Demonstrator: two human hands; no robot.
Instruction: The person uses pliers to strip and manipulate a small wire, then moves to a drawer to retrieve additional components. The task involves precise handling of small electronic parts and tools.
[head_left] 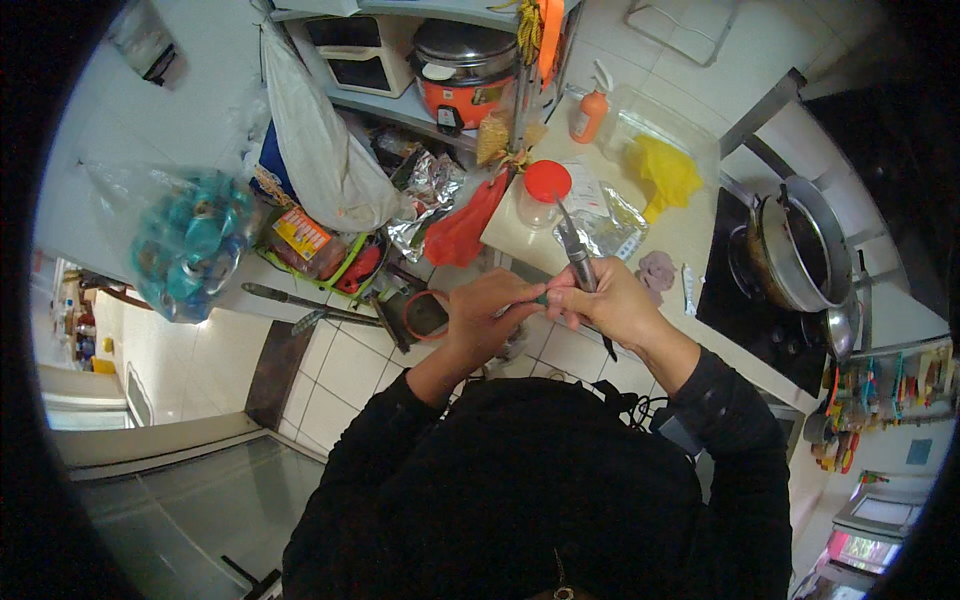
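A small green item (541, 297), too small to identify, is sitting pinched between the person's two hands, just in front of the white surface (690, 240) edge, held at chest height. The left hand (480, 320) is closing its fingertips on the near end of it, grip together around the piece. The right hand (612, 305) is clamping a grey-handled tool (578, 255), likely a knife or peeler, with its narrow metal tip pointing up and away over the surface, presumably so the working edge stays clear of the fingers. Both forearms, in black sleeves, are rising from the lower edge.

On the surface beyond the tool, a clear jar with a red lid (545, 190) is standing upright, beside crumpled clear plastic wrapping (610, 225). Farther along, a yellow cloth (668, 172) is lying in a clear tub. To the right of the surface, a metal pot (800, 245) is sitting on a dark stove. Behind the jar, an orange rice cooker (465, 70) is resting on a shelf.
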